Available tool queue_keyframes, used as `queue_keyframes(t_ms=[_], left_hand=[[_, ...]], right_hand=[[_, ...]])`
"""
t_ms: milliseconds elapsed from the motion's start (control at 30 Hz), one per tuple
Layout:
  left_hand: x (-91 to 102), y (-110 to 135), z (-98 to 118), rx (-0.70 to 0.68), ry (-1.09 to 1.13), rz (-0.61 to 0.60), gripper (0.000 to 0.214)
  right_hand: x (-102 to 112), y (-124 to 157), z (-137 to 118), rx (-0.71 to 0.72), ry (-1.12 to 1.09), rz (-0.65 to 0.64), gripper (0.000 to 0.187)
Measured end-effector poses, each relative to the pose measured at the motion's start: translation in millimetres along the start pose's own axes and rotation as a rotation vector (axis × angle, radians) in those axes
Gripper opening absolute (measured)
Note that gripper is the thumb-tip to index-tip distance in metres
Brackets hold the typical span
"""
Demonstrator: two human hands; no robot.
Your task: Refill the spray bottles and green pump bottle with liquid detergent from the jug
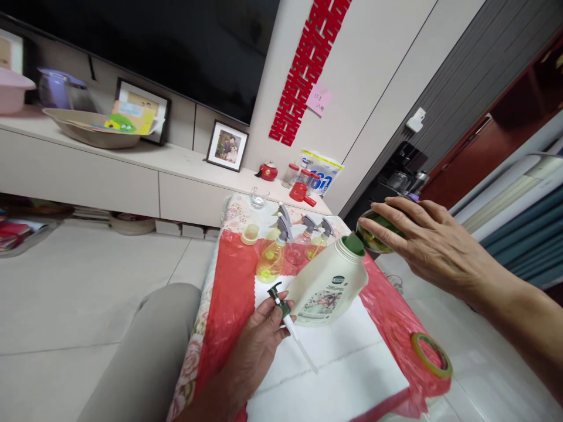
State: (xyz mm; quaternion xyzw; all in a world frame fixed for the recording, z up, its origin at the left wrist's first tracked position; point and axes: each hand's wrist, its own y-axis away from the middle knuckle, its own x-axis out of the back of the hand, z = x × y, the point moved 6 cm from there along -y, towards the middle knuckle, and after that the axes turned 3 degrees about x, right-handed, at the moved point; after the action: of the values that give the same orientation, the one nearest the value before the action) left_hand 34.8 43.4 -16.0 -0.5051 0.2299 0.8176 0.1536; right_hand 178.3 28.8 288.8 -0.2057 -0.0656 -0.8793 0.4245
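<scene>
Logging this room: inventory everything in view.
Table: 1, red and white, centre
Cabinet: 1, pale, back
Jug: 1, pale, table
Vessel: 1, greenish, jug's mouth
Pump: 1, green and white, beside jug
Sprayers: several, yellow and pink, table
Cap: 1, pale, table
Tape: 1, yellow, table
Jars: 3, clear, cabinet
Bag: 1, white, cabinet
Frames: 3, dark, cabinet
Tray: 1, brown, cabinet
Pitcher: 1, purple, cabinet
TV: 1, black, wall
Cutout: 1, red, wall
Leg: 1, grey, left
Left grip: 1, bare, on pump
Right grip: 1, bare, on vessel

Cream plastic bottle [326, 287] upright, uncapped. Dark-green dispenser pump [281, 303] slanting, bottle's 8 o'clock; clear green-tinted container [379, 237], 2 o'clock.
</scene>
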Motion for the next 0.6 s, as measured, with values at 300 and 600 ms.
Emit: queue_keyframes(t_ms=[300, 600], left_hand=[[1.6, -1, -1, 0.004, 0.007, -0.006, 0.046], [2.7, -1, -1, 0.0, -0.005, -0.009, 0.04]], right_hand=[[-4, 4, -1, -0.012, -0.018, 0.003, 0.049], [-24, 20, 5, -0.218, -0.211, -0.036, 0.051]])
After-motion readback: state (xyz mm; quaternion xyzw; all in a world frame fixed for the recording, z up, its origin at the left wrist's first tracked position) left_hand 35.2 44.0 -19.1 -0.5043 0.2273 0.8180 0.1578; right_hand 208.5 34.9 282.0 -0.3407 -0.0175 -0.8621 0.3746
